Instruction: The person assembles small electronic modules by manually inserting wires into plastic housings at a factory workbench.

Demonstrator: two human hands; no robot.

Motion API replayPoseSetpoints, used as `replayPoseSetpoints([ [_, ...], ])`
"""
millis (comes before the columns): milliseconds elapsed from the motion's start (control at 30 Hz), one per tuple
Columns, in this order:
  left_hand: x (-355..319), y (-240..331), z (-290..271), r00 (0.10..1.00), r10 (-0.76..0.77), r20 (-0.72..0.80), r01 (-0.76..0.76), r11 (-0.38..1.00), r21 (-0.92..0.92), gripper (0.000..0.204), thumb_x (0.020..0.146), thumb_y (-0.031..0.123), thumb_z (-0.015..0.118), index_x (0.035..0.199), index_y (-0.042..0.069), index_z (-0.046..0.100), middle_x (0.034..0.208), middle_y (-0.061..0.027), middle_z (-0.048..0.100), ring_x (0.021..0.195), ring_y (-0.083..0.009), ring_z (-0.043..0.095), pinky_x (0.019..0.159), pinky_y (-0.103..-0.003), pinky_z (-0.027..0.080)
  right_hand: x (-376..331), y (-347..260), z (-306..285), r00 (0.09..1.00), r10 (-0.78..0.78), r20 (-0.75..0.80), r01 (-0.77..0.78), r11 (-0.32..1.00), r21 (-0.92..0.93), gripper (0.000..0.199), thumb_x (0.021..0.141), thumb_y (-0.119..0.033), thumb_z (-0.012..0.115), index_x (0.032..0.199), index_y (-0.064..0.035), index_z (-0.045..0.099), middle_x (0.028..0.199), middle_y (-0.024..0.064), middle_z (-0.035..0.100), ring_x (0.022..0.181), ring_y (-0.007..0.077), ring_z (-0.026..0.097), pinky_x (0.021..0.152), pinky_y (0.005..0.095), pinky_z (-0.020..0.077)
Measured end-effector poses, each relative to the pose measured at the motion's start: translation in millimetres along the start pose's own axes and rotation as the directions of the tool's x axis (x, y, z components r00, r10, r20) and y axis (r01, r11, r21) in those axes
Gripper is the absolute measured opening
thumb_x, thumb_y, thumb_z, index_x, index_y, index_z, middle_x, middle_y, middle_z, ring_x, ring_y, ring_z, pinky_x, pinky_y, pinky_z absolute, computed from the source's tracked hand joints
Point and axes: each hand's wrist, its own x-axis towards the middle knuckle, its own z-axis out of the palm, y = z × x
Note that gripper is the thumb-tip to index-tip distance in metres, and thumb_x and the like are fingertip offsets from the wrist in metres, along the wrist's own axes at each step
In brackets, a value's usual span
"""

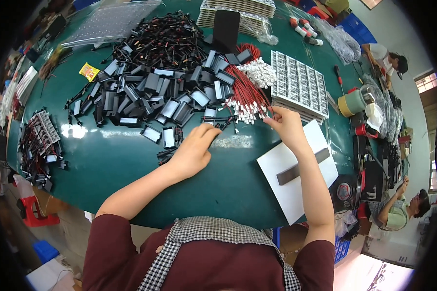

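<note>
My left hand [193, 151] rests low over the table, fingers bent and close together. Its fingertips meet thin black leads [223, 125] beside a small black housing with a pale face [210, 113]; what lies under the fingers is hidden. At the front right of a bundle of red wires [247, 87], my right hand [286, 125] pinches a red wire by its end, thumb against forefinger. White connectors [245, 111] tip the bundle's near ends, and more white connectors [260, 72] are heaped at its far right.
Many black housings [155, 85] spread across the left middle, before a pile of black leads [162, 39]. Stacked white panels [300, 80] stand at right. A white board with a dark strip [296, 194] lies beneath my right forearm. Two other people sit at far right.
</note>
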Motion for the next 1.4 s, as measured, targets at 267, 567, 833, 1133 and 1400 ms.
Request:
replayPoseSetpoints([
  [267, 2, 3, -1, 0.978, -0.191, 0.079, 0.197, 0.978, -0.067, 0.043, 0.076, 0.008, 0.068, 0.113, 0.001, 0.048, 0.104, -0.0163, 0.051, 0.104, -0.0360, 0.050, 0.086, -0.042, 0.043, -48, -21, -16, 0.986, 0.167, -0.018, -0.144, 0.893, 0.426, 0.020, 0.089, -0.014, 0.062, 0.099, 0.0026, 0.067, 0.062, 0.0020, 0.057, 0.057, 0.0061, 0.050, 0.052, 0.0242, 0.0404],
  [567, -55, 18, -23, 0.977, -0.210, 0.035, 0.172, 0.876, 0.451, 0.071, 0.077, 0.029, 0.072, 0.138, 0.010, 0.040, 0.149, -0.0162, 0.024, 0.140, -0.0354, 0.019, 0.108, -0.057, 0.020, -114, -22, -34, 0.929, 0.339, 0.146, -0.357, 0.720, 0.595, 0.024, 0.094, -0.015, 0.054, 0.105, 0.0038, 0.066, 0.061, 0.0003, 0.056, 0.052, 0.0060, 0.049, 0.048, 0.0196, 0.0343],
  [833, -71, 33, 27, 0.982, -0.152, 0.109, 0.103, 0.926, 0.363, 0.067, 0.084, 0.033, 0.065, 0.140, 0.010, 0.037, 0.150, -0.0230, 0.018, 0.139, -0.0447, 0.013, 0.107, -0.061, 0.021, -151, -44, -12, 0.933, 0.279, 0.229, -0.351, 0.550, 0.758, 0.026, 0.096, -0.013, 0.051, 0.111, 0.0060, 0.062, 0.059, 0.0038, 0.057, 0.050, 0.0081, 0.052, 0.048, 0.0200, 0.0397],
  [1133, -14, 34, 25, 0.985, 0.037, 0.170, -0.091, 0.941, 0.327, 0.061, 0.084, 0.033, 0.064, 0.137, 0.012, 0.041, 0.149, -0.0145, 0.026, 0.141, -0.0331, 0.018, 0.108, -0.060, 0.018, -155, -76, 28, 0.925, 0.356, 0.131, -0.375, 0.804, 0.462, 0.024, 0.094, -0.012, 0.054, 0.111, 0.0023, 0.063, 0.069, 0.0096, 0.064, 0.056, 0.0127, 0.060, 0.052, 0.0259, 0.0465],
  [1400, 14, -24, -40, 0.980, 0.190, -0.064, -0.167, 0.949, 0.267, 0.033, 0.072, -0.011, 0.052, 0.100, 0.002, 0.062, 0.108, -0.0135, 0.060, 0.105, -0.0324, 0.056, 0.090, -0.039, 0.045, -154, -70, 40, 0.981, 0.160, -0.114, -0.147, 0.983, 0.114, 0.020, 0.092, -0.011, 0.054, 0.105, 0.0021, 0.063, 0.084, 0.0184, 0.064, 0.071, 0.0332, 0.063, 0.062, 0.0399, 0.0497],
])
